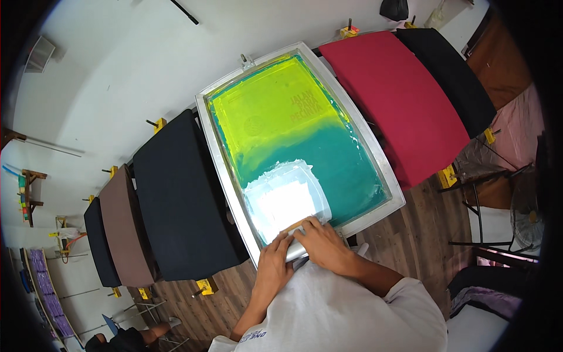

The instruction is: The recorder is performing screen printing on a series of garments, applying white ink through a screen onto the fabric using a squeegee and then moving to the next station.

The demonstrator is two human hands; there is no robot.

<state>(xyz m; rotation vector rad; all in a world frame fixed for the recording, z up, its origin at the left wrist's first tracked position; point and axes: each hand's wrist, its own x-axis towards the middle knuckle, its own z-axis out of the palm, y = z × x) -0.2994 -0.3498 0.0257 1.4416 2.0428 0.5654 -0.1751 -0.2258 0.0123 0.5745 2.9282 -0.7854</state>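
Note:
A silver-framed printing screen (393, 201) lies in the middle, its mesh coloured yellow-green at the far part and teal nearer me, with faint lettering on it. White ink (281, 190) is spread at its near left. My left hand (274, 258) and my right hand (321, 246) are closed on a squeegee (293, 226) with a wooden-coloured edge at the near end of the screen, fingers over its top and my right hand a little farther right. The squeegee's blade is hidden.
Padded boards, black (182, 199), brown (126, 229), red (393, 100) and black (446, 76), flank the screen on yellow brackets (205, 286). A fan (525, 217) stands at right. Another person (123, 340), partly visible, is at lower left. Shelves (47, 287) hold purple items.

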